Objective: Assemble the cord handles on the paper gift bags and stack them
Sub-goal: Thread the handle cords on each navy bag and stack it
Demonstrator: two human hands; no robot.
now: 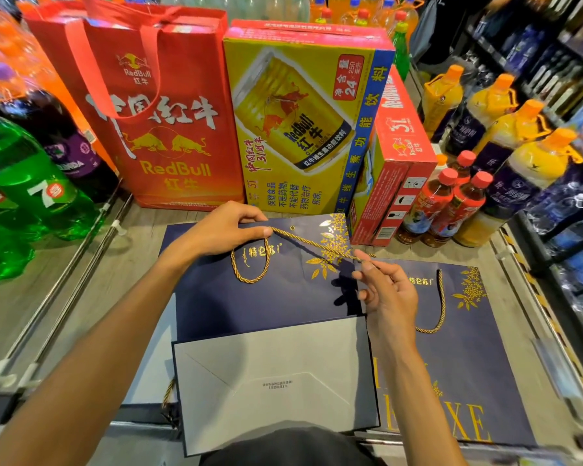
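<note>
While your left hand (pixel 223 227) pinches the top edge of the flat navy paper gift bag (pixel 270 297), thumb on top and fingers curled under, your right hand (pixel 389 294) pinches the free end of the twisted gold cord (pixel 312 243) between thumb and forefinger. The cord loops below your left hand and runs taut past a small metal eyelet (pixel 292 228). A second navy paper bag (pixel 468 348), its gold handle fitted, lies flat just beside the first, on your right
</note>
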